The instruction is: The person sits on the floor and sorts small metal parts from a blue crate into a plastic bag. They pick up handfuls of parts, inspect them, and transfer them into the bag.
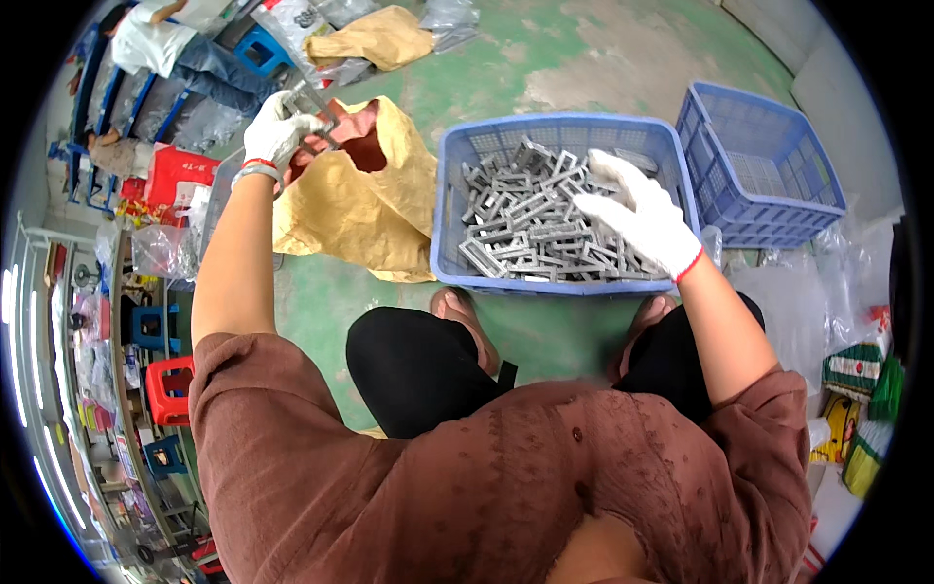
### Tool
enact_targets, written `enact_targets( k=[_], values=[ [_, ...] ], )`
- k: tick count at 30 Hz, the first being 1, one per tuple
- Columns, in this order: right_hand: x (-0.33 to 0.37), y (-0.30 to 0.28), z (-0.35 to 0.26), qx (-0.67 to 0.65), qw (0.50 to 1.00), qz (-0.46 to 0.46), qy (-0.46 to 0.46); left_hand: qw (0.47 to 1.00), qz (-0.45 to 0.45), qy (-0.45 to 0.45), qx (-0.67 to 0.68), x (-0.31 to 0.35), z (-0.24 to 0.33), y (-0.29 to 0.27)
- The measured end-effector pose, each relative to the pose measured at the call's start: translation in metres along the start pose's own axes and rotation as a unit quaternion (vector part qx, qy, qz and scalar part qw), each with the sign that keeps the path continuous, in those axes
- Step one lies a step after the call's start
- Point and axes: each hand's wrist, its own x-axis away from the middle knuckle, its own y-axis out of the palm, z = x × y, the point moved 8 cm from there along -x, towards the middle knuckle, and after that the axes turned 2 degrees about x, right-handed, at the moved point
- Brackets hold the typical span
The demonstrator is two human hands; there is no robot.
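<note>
My left hand (276, 131), in a white glove with a red cuff, is closed around grey rectangular metal frames (313, 101). It holds them above the open mouth of a yellow-brown paper sack (399, 219) with a reddish inside. My right hand (639, 209), gloved the same way, is over the right part of a blue plastic crate (559, 287). Its thumb and fingers are spread, and nothing shows between them. A heap of loose grey metal frames (530, 209) lies in the crate, just left of this hand and partly hidden by it.
A second blue crate (778, 209) stands at the right, beside clear plastic bags (778, 302). Behind the sack are a blue stool (261, 51) and another paper sack (375, 37). Other people (156, 44) are at the far left. Green floor (545, 44) shows beyond the crate.
</note>
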Motion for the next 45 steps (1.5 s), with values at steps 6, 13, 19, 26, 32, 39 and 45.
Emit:
enact_targets(
  k=[6, 13, 19, 26, 32, 39, 45],
  values=[
    [-0.017, -0.023, 0.023, 0.032, 0.998, 0.041, 0.023, 0.970, -0.158, -0.008, -0.185, 0.021, -0.025, 0.048],
    [-0.021, -0.020, 0.044, 0.083, 0.996, 0.025, 0.034, 0.995, -0.031, 0.093, 0.009, 0.057, 0.047, 0.043],
    [-0.033, 0.005, 0.094, 0.138, 0.982, -0.058, 0.113, 0.984, 0.006, 0.146, 0.100, 0.195, 0.171, 0.124],
    [-0.116, 0.031, 0.139, 0.211, 0.938, -0.154, 0.228, 0.973, -0.218, 0.007, 0.075, 0.217, 0.139, 0.201],
    [-0.201, 0.086, 0.184, 0.256, 0.932, -0.130, 0.222, 0.957, -0.282, 0.075, 0.002, 0.206, 0.132, 0.214],
    [-0.234, 0.131, 0.208, 0.247, 0.919, -0.056, 0.303, 0.954, -0.294, 0.044, 0.029, 0.203, 0.115, 0.205],
    [-0.233, 0.130, 0.196, 0.279, 0.900, -0.024, 0.335, 0.955, -0.286, 0.062, 0.053, 0.206, 0.110, 0.200]
  ],
)
